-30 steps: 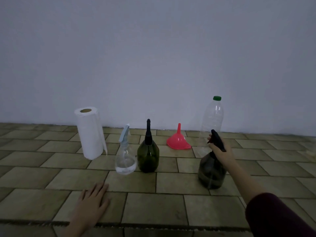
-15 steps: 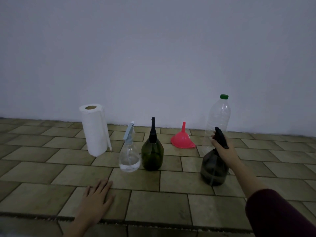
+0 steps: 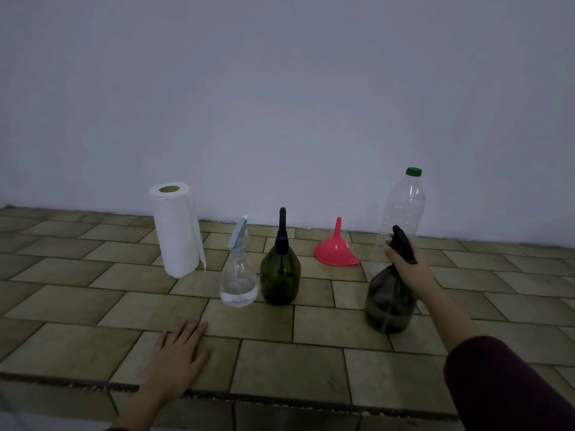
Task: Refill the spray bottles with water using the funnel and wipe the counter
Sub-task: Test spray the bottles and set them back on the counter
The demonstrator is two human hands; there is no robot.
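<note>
- The right hand (image 3: 407, 265) is curled round the black spray head and neck of the dark smoky spray bottle (image 3: 389, 301); the grip has been kept over the last second, with no unscrewing yet visible.
- That bottle stands upright on the tiled counter (image 3: 311, 362), as it did before; it appears not to have been lifted or shifted.
- The left hand (image 3: 180, 353) lies flat and relaxed, fingers spread on the counter near the front edge, holding nothing, unchanged.
- At 11 o'clock from the right hand, well apart, the pink funnel (image 3: 336, 248) rests mouth-down, untouched.
- At 12 o'clock, just behind the gripped bottle, a clear water bottle (image 3: 404, 206) with a green cap stands closed.
- At 9 o'clock, a green spray bottle (image 3: 280, 276) and, just beside it, a clear spray bottle (image 3: 239, 283) stand capped.
- Farther out, at 10 o'clock, a paper towel roll (image 3: 176, 230) stands upright.
- Judged from this, the task is barely begun: removing the first spray head seems to be the step in hand.
</note>
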